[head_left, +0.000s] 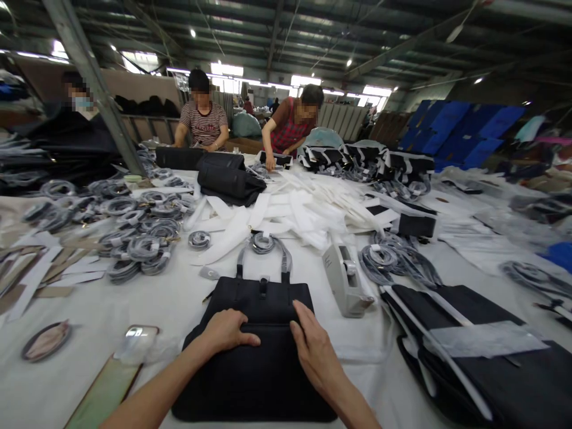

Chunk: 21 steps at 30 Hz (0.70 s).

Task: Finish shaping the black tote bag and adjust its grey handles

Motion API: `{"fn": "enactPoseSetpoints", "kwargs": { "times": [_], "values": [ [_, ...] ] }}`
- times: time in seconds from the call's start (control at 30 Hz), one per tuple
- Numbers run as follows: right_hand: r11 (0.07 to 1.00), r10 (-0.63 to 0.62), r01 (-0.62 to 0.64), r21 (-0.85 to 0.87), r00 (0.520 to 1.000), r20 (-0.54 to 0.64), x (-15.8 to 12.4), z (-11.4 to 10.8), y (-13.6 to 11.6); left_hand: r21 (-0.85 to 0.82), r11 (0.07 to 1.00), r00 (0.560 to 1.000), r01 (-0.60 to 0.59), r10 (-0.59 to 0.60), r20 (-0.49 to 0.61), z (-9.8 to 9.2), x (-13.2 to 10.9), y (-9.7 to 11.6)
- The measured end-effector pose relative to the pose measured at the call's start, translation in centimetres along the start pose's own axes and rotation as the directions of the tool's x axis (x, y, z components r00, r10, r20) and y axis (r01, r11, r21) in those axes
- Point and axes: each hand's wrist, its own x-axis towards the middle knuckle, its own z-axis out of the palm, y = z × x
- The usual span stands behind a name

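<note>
A black handbag [250,381] lies flat on the white-covered table in front of me, its two plastic-wrapped handles [286,259] pointing away. On the left part of its top section rests my left hand [230,330], the thumb stretched toward the middle and apart from the fingers. My right hand [315,345] lies along the bag's right edge, fingers extended and pressed lightly on the leather. Both hands are open and touch the bag near its upper seam. A small closing tab [263,289] shows at the top centre. Just beyond the handles sits a coiled wrapped strap [262,243].
A tape dispenser [346,280] stands right of the bag, near more black bags [482,333]. Left are a phone [138,342], a green box [105,390] and wrapped strap coils [143,247]. White foam sheets [290,214] spread ahead; co-workers [295,122] work across the table.
</note>
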Motion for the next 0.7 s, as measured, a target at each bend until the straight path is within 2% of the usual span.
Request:
{"fn": "enactPoseSetpoints", "kwargs": {
  "times": [0.13,0.27,0.33,0.43,0.53,0.63,0.7],
  "values": [
    [0.998,-0.047,0.052,-0.048,0.995,0.092,1.8,4.1,-1.8,-0.007,1.0,1.0,-0.006,0.006,-0.022,0.0,0.0,0.0],
    [0.961,-0.106,0.16,-0.225,0.967,0.234,2.4,7.5,-1.3,-0.026,1.0,0.998,-0.007,0.005,-0.06,0.5,0.2,-0.4],
    [0.926,-0.081,0.174,-0.334,0.958,0.275,2.6,8.6,-0.9,-0.043,0.999,0.997,-0.016,0.012,-0.081,0.7,0.2,-0.6],
    [0.881,-0.044,0.162,-0.444,0.964,0.264,3.3,9.4,-0.5,-0.079,0.996,0.991,-0.051,0.041,-0.126,0.7,-0.1,-0.9],
    [0.85,-0.075,0.19,-0.491,0.967,0.244,4.3,9.5,-0.4,-0.124,0.986,0.974,-0.111,0.084,-0.209,0.6,-1.0,-0.7],
    [0.833,-0.09,0.198,-0.517,0.97,0.226,5.4,9.5,-0.4,-0.159,0.977,0.944,-0.142,0.086,-0.318,1.1,-2.8,-0.5],
    [0.837,-0.076,0.191,-0.513,0.969,0.236,6.0,9.7,-0.2,-0.212,0.971,0.898,-0.112,0.007,-0.44,2.5,-4.8,-0.8]
  ]
}}
